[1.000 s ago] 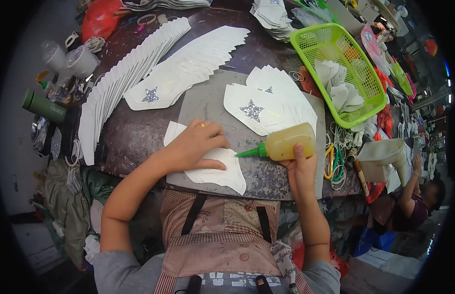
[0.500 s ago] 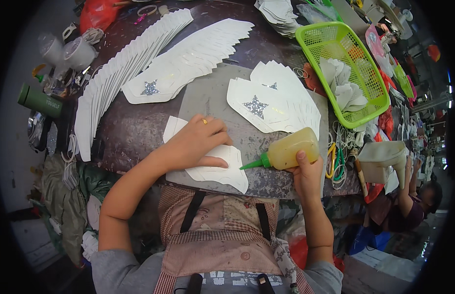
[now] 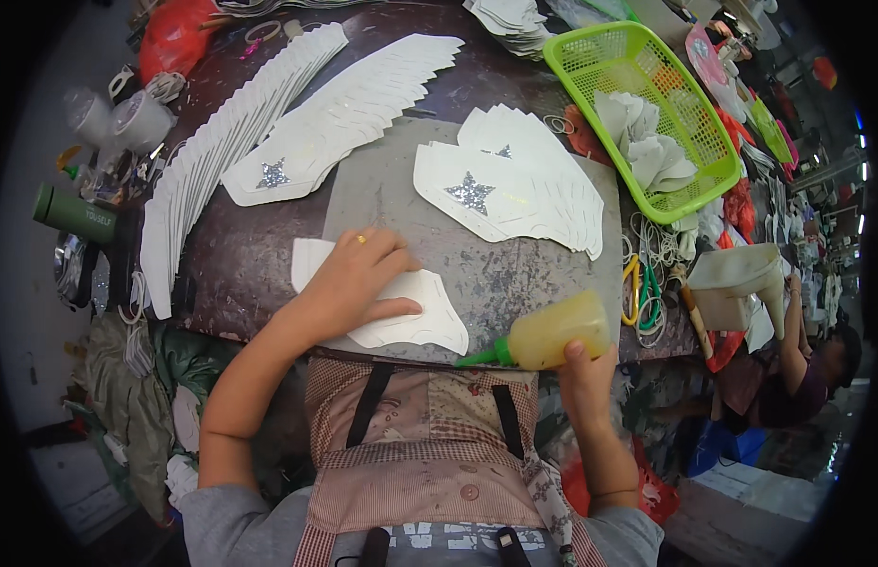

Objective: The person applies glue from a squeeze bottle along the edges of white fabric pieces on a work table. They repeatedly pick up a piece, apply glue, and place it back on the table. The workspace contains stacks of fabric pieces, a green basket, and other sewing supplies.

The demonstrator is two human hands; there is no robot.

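Note:
My left hand (image 3: 358, 283) lies over a white cut-out piece (image 3: 429, 317) with dashed markings, pressing it to the grey board. Its thumb is spread away from the fingers, and the hand covers the middle of the piece. In my right hand (image 3: 585, 378) is a squeeze bottle (image 3: 559, 333) of yellowish liquid, tipped on its side. The bottle's green nozzle points left, its tip close to the piece's lower right corner; whether they touch I cannot tell. Beyond the hands, white wing-shaped pieces (image 3: 543, 213) with silver glitter stars rest on the board (image 3: 514, 274).
A long fanned row of white pieces (image 3: 221, 142) and a starred stack (image 3: 335, 123) lie at left. Back right stands a green basket (image 3: 661, 213) with white pieces inside. Scissors (image 3: 631, 288) and a plastic container (image 3: 732, 269) are at right, near another person (image 3: 807, 378).
My right hand has lowered the bottle toward me, its nozzle passing from the piece's right edge to its lower corner. The piece under my left hand has shifted slightly left, and the whole view has shifted.

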